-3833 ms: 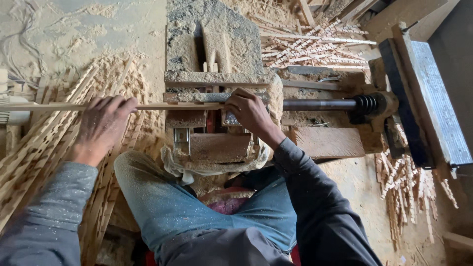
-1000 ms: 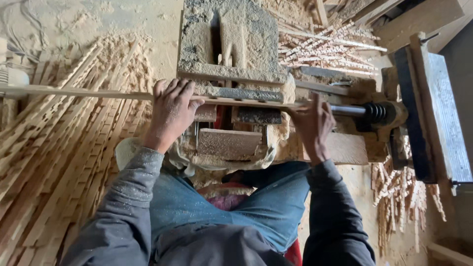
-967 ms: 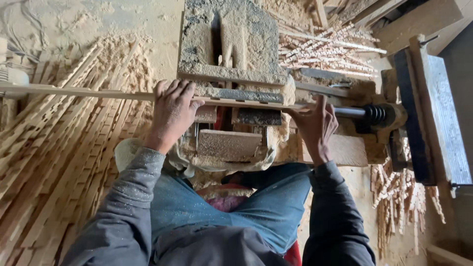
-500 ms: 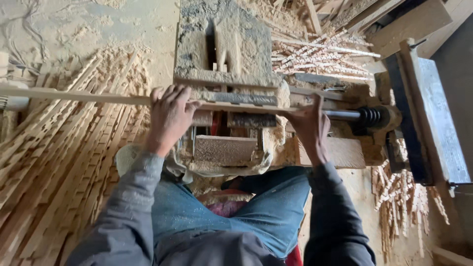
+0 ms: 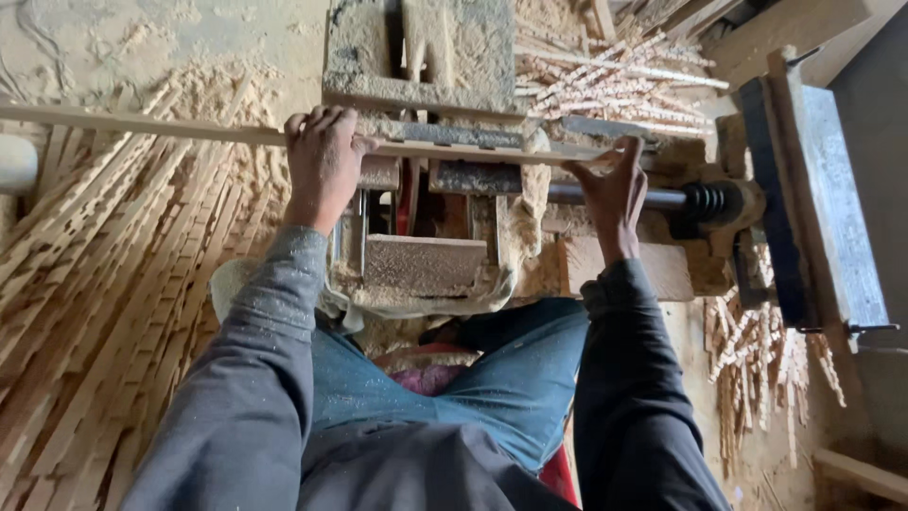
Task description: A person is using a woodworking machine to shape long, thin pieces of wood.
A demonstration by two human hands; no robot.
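A long thin wooden stick [image 5: 151, 126] lies across a dusty wood-cutting machine [image 5: 426, 265], running from the left edge to the machine's right side. My left hand [image 5: 322, 166] is closed around the stick just left of the machine's middle. My right hand [image 5: 613, 189] grips the stick's right end, over a metal shaft [image 5: 662, 199] with a coiled spring [image 5: 705, 202]. Both sleeves are grey and dusty. My knees in blue jeans sit below the machine.
Piles of notched wooden strips [image 5: 85, 303] cover the floor on the left. Short cut sticks lie at the top right [image 5: 615, 66] and lower right [image 5: 757, 360]. A grey metal frame [image 5: 823, 218] stands at the right. Sawdust coats the concrete block [image 5: 426, 47] behind the machine.
Since the earliest frame my left hand slid right along the stick toward the machine, and my right hand moved right to the stick's end. The stick has shifted rightward.
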